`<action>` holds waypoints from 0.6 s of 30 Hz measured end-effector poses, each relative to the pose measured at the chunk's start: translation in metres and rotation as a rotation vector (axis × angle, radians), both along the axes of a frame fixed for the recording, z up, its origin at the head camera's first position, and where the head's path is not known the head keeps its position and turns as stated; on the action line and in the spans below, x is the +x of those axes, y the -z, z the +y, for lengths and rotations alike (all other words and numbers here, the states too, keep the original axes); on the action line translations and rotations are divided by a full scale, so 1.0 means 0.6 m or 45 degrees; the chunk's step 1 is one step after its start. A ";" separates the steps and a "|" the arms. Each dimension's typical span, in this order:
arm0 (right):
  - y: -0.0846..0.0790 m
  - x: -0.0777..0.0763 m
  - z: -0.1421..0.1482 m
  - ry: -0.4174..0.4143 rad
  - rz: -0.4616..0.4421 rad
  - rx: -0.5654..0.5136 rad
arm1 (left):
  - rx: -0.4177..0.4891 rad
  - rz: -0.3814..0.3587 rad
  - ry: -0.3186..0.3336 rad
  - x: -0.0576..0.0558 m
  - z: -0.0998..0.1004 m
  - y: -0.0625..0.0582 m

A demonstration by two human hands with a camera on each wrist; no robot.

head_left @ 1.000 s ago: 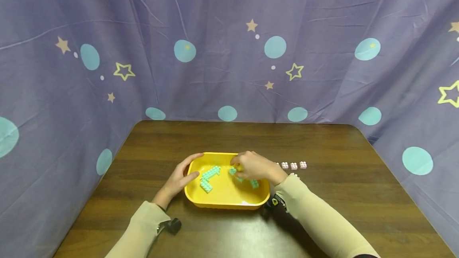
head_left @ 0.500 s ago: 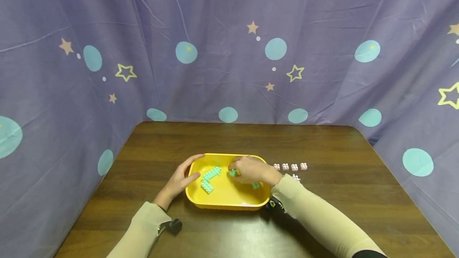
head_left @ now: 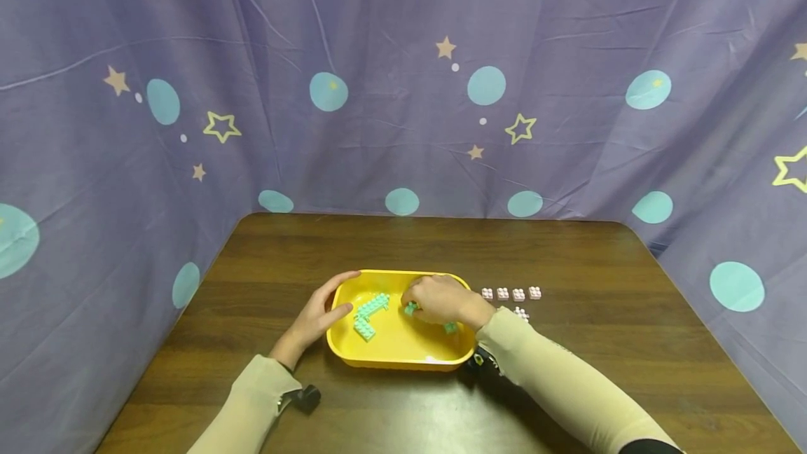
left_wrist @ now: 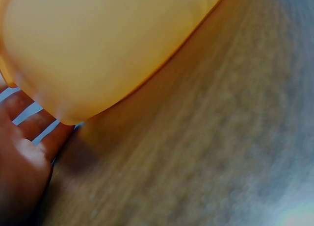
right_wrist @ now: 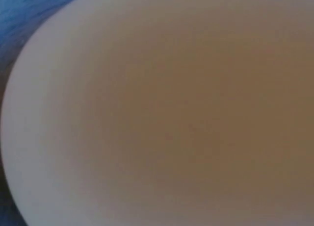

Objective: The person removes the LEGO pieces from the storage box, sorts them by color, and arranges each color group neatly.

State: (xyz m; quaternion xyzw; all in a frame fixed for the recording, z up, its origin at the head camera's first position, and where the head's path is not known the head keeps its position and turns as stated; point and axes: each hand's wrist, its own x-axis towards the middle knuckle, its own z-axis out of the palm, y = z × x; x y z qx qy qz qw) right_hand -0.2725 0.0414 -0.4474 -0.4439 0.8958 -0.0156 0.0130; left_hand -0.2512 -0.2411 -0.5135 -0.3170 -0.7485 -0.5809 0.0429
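Observation:
A yellow plastic tray (head_left: 397, 363) stands on the table with mint-green toy bricks inside. My left hand (head_left: 312, 319) grips its left end, thumb over the rim and fingers along the outer wall; the left wrist view shows the fingers (left_wrist: 32, 125) against that wall. My right hand (head_left: 438, 298) reaches inside, its curled fingers pinching a green toy brick (head_left: 411, 308) that they partly cover. At the tray's left lies a bent chain of joined green bricks (head_left: 372, 307). Another green brick (head_left: 450, 328) shows below the right wrist. The right wrist view is a blurred brown surface.
Right of the tray, several small pale pink bricks (head_left: 518, 294) stand in a row, with another pink piece (head_left: 521, 314) in front, close to the right sleeve. The brown wooden table (head_left: 403, 237) ends at a purple curtain (head_left: 391, 90) with stars and dots.
My right hand has moved slightly left and down within the tray, bringing the row of pink bricks into fuller view. The left hand keeps its place on the tray.

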 end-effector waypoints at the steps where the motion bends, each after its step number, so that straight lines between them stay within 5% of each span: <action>1: 0.000 0.000 0.000 0.000 0.000 -0.001 | -0.002 -0.001 -0.002 0.000 0.000 0.000; 18: -0.025 0.003 0.005 0.016 0.052 -0.129 | -0.010 0.025 -0.014 0.004 0.003 -0.004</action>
